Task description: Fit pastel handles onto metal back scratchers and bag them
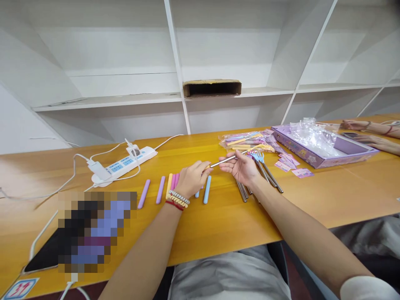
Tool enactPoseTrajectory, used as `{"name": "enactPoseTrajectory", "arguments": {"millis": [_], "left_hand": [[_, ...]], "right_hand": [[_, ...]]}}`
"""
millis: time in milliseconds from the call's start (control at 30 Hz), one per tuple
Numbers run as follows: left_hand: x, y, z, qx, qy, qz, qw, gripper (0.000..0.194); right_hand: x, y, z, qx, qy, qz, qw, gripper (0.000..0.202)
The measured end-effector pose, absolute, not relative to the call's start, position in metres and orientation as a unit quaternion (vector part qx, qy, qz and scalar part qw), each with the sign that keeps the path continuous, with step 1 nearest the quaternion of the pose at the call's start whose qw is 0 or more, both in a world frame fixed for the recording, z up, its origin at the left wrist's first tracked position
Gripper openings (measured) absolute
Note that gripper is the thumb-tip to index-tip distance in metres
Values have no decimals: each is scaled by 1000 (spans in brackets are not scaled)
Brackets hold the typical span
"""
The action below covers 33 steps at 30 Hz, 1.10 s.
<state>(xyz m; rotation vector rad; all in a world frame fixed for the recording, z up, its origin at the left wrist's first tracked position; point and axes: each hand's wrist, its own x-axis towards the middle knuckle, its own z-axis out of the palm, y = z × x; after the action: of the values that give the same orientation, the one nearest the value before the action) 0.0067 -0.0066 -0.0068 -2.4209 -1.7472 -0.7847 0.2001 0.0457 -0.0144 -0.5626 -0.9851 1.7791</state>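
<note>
In the head view, my left hand [195, 177] is closed around a yellow handle at the lower end of a metal back scratcher rod [222, 161]. My right hand [243, 168], palm turned up, pinches the same rod farther along. A yellow end shows just past its fingers. Beneath and beside my right hand lie several metal rods [271, 177] with blue and purple claw heads [258, 157]. Around my left hand are loose handle sleeves: a blue one [207, 189], a purple one [160, 189], another purple one [144, 193] and a yellow one [169, 185], some partly hidden.
Bagged back scratchers [240, 139] lie behind my hands. Pink cards [289, 162] sit by a purple box [340, 161] holding clear plastic bags [312, 135]. A power strip [125, 166] and a tablet [43, 252] with cables are left. Another person's hands [365, 139] rest far right.
</note>
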Motion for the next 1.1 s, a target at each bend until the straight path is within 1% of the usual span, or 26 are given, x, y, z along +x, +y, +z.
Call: {"name": "enactPoseTrajectory", "arguments": {"millis": [133, 367, 467, 767, 967, 1100], "left_hand": [[9, -8, -6, -797, -543, -261, 45, 38], [10, -8, -9, -789, -569, -220, 73, 44], [10, -9, -7, -786, -576, -211, 74, 43], [8, -8, -7, -796, -546, -261, -5, 40], [13, -8, -4, -810, -504, -286, -90, 36], [15, -6, -3, -813, -509, -269, -90, 33]], "right_hand": [[204, 47, -13, -232, -419, 725, 495, 26], [205, 49, -16, -261, -512, 632, 520, 41], [203, 45, -14, -261, -526, 613, 529, 44], [196, 43, -21, -249, -543, 619, 510, 47], [191, 41, -28, -235, -552, 627, 497, 45], [190, 43, -29, -225, -567, 638, 470, 43]]}}
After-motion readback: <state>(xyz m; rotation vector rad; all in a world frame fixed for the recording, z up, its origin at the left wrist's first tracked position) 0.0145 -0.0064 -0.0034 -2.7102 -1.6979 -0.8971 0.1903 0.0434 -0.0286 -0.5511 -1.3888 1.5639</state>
